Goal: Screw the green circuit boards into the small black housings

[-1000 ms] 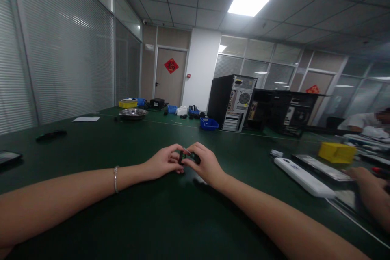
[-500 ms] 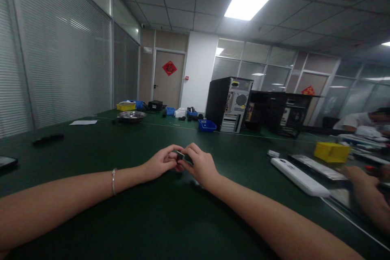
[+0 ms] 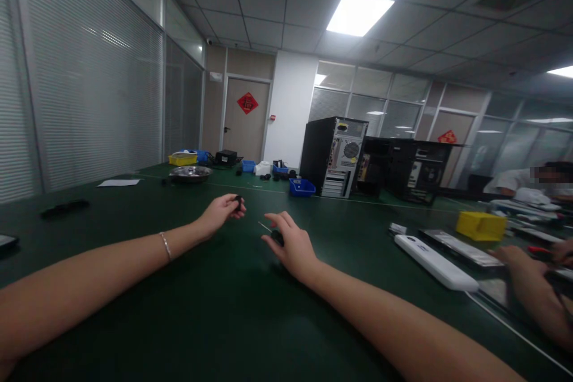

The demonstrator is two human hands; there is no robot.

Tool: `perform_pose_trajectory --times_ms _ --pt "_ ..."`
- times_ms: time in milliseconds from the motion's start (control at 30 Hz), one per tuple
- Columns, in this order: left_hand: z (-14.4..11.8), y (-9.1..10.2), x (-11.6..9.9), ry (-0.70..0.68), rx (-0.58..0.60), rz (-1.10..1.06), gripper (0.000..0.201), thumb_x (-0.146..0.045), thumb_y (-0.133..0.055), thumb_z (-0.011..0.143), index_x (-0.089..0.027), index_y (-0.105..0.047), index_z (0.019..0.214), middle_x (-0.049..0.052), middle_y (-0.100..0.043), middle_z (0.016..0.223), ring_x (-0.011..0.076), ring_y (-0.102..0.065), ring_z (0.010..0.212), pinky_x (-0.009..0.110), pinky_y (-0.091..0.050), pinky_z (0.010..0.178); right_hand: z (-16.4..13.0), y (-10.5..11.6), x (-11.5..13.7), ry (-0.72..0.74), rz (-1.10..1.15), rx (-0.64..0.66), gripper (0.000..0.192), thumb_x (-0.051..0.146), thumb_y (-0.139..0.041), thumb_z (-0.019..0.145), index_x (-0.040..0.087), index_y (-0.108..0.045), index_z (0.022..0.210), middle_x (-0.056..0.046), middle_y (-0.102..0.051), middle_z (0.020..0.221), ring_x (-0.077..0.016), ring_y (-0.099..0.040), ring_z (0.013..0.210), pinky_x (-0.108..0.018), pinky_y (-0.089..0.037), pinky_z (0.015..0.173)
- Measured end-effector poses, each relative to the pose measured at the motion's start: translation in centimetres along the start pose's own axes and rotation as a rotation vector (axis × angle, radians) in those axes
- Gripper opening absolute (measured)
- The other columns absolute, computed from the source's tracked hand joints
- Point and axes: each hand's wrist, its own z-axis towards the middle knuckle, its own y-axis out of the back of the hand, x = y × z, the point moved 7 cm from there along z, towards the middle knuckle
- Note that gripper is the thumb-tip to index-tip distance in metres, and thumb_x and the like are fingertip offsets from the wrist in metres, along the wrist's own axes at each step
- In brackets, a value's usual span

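Observation:
My left hand (image 3: 219,213), with a bracelet on its wrist, is raised a little over the green table (image 3: 179,286) and pinches a small black part (image 3: 237,200) between thumb and fingers. To its right, my right hand (image 3: 290,245) rests low on the table, holding a small black piece (image 3: 277,237) with a thin metal pin (image 3: 264,227) sticking out to the left. The two hands are apart, a short gap between them.
A white remote-like bar (image 3: 434,261) and flat boards lie to the right, near another person's hand (image 3: 528,277). A yellow bin (image 3: 480,225), an open computer tower (image 3: 333,157), blue bins (image 3: 301,187) and a metal bowl (image 3: 190,173) stand farther back.
The hands were together, both on one small black item. They have now separated: the left hand moved up and left with one black part, and the right kept the other piece.

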Motion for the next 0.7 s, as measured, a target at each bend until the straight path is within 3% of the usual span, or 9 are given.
perform_pose_trajectory --times_ms 100,200,267,333,400,467,533,567,700 --pt "1.9 7.2 -0.7 0.002 -0.243 0.039 0.022 -0.027 -0.053 0.091 -0.012 -0.057 0.107 0.007 -0.062 0.101 0.0176 -0.062 0.084 0.035 -0.053 0.073 -0.1 0.0 -0.4 -0.012 0.035 0.017 0.03 0.028 -0.058 0.09 0.018 -0.052 0.118 -0.007 -0.056 0.115 -0.0195 -0.06 0.09 -0.037 -0.053 0.075" --pt "1.8 14.0 -1.4 0.022 -0.463 0.083 0.027 -0.028 -0.053 0.091 -0.013 -0.055 0.113 0.008 -0.059 0.111 0.0209 -0.061 0.092 0.039 -0.052 0.078 -0.2 -0.3 -0.8 -0.023 0.064 0.048 0.024 0.029 -0.057 0.09 0.017 -0.056 0.111 -0.006 -0.058 0.112 -0.019 -0.06 0.09 -0.037 -0.053 0.075" --pt "1.1 17.1 -1.4 0.051 -0.574 0.114 0.029 -0.029 -0.053 0.091 -0.014 -0.054 0.115 0.009 -0.058 0.114 0.0225 -0.06 0.096 0.04 -0.052 0.08 -0.2 -0.6 -1.2 -0.038 0.079 0.064 0.023 0.029 -0.056 0.091 0.017 -0.057 0.11 -0.006 -0.058 0.111 -0.0189 -0.06 0.09 -0.036 -0.052 0.075" --pt "0.5 18.6 -1.0 0.095 -0.632 0.146 0.028 -0.029 -0.052 0.091 -0.016 -0.054 0.116 0.009 -0.057 0.117 0.0223 -0.059 0.097 0.041 -0.051 0.081 -0.1 -1.0 -1.7 -0.059 0.089 0.08 0.023 0.03 -0.057 0.091 0.017 -0.058 0.109 -0.006 -0.059 0.109 -0.0192 -0.06 0.09 -0.037 -0.052 0.075" --pt "0.4 18.3 -0.3 0.135 -0.62 0.172 0.028 -0.028 -0.052 0.091 -0.015 -0.054 0.116 0.009 -0.057 0.117 0.0222 -0.059 0.097 0.041 -0.051 0.081 0.0 -1.3 -2.2 -0.081 0.094 0.096 0.024 0.031 -0.058 0.09 0.016 -0.058 0.108 -0.006 -0.06 0.108 -0.02 -0.061 0.091 -0.038 -0.052 0.076" --pt "0.7 16.3 0.4 0.159 -0.54 0.189 0.028 -0.029 -0.053 0.091 -0.014 -0.055 0.114 0.007 -0.058 0.114 0.0232 -0.06 0.096 0.04 -0.052 0.08 0.0 -1.4 -2.6 -0.095 0.101 0.106 0.024 0.031 -0.059 0.089 0.016 -0.059 0.108 -0.006 -0.061 0.107 -0.0204 -0.061 0.091 -0.039 -0.051 0.077" --pt "1.2 12.9 0.9 0.168 -0.407 0.197 0.025 -0.028 -0.053 0.091 -0.015 -0.056 0.113 0.009 -0.059 0.112 0.0202 -0.061 0.092 0.038 -0.053 0.078 0.0 -1.2 -2.7 -0.096 0.113 0.107 0.024 0.031 -0.058 0.09 0.016 -0.058 0.109 -0.006 -0.061 0.107 -0.0206 -0.061 0.092 -0.04 -0.051 0.078" --pt "1.2 10.9 0.9 0.161 -0.328 0.197 0.027 -0.03 -0.054 0.09 -0.012 -0.057 0.11 0.006 -0.06 0.108 0.0227 -0.062 0.09 0.037 -0.053 0.075 0.0 -1.1 -2.7 -0.092 0.12 0.104 0.024 0.03 -0.057 0.09 0.016 -0.058 0.11 -0.006 -0.061 0.107 -0.0205 -0.061 0.092 -0.04 -0.051 0.078" --pt "-0.1 2.0 0.5 0.108 0.019 0.18 0.025 -0.03 -0.051 0.092 -0.013 -0.055 0.11 0.006 -0.062 0.096 0.0152 -0.062 0.075 0.031 -0.054 0.065 -0.1 -0.7 -2.6 -0.066 0.158 0.079 0.023 0.026 -0.055 0.092 0.016 -0.056 0.112 -0.006 -0.061 0.109 -0.0206 -0.061 0.094 -0.04 -0.051 0.079"
